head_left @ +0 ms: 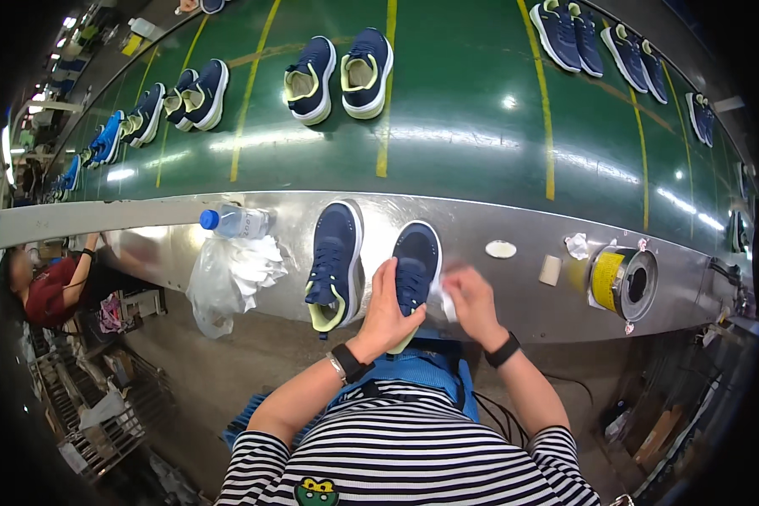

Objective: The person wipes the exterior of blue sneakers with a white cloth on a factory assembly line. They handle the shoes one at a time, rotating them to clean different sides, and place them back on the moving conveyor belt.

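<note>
My left hand (387, 312) is wrapped round the heel part of a navy sneaker (416, 255) with a white sole and pale yellow lining, its toe pointing away from me. Beside that shoe's right edge, my right hand (474, 305) is blurred by motion, its fingers closed on a small piece of white cloth or tissue (448, 305). The matching navy sneaker (336, 257) rests on the metal ledge just left of my left hand, toe away from me, with nothing touching it.
Beyond the metal ledge (514, 287), a green conveyor belt (455, 126) carries several pairs of sneakers. A bottle (240, 223) and a plastic bag of white cloths (243, 274) sit at left. Right are an eraser-like block (550, 270) and a round tin (624, 283). Another person (55, 291) works far left.
</note>
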`<state>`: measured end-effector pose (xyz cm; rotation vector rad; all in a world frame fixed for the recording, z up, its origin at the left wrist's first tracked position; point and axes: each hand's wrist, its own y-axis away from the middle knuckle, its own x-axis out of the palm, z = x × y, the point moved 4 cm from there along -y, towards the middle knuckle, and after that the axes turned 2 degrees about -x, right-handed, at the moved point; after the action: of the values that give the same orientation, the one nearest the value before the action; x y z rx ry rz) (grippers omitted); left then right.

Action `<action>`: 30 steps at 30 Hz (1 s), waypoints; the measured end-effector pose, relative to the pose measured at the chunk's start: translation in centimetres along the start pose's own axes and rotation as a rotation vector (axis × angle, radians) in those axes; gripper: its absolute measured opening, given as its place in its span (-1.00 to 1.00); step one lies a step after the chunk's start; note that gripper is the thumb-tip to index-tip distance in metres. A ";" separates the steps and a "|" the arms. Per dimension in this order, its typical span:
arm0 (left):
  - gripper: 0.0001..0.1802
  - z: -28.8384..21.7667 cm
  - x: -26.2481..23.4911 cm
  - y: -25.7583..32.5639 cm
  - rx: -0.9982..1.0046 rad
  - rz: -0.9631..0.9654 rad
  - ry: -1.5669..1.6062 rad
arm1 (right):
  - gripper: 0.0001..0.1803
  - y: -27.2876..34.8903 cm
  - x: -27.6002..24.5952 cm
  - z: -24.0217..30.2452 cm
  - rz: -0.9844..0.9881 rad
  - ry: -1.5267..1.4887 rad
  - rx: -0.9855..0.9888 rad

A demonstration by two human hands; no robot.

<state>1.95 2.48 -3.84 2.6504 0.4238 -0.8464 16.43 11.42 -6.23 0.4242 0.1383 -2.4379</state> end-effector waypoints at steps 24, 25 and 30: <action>-0.08 -1.7 1.2 -1.6 -0.001 0.018 -0.046 | -0.87 2.2 -7.7 -1.5 -0.323 0.066 0.185; -0.07 -2.1 1.8 -2.2 0.010 0.019 -0.048 | -0.82 1.5 -8.6 -2.6 -0.322 0.187 0.134; -0.15 -3.1 -0.4 -1.4 -0.030 0.036 0.053 | -0.59 0.8 -9.1 -0.4 -0.355 0.708 -0.112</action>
<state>2.69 4.90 -1.48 2.6497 0.3972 -0.7538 23.72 16.24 -3.58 1.2864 0.6955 -2.4828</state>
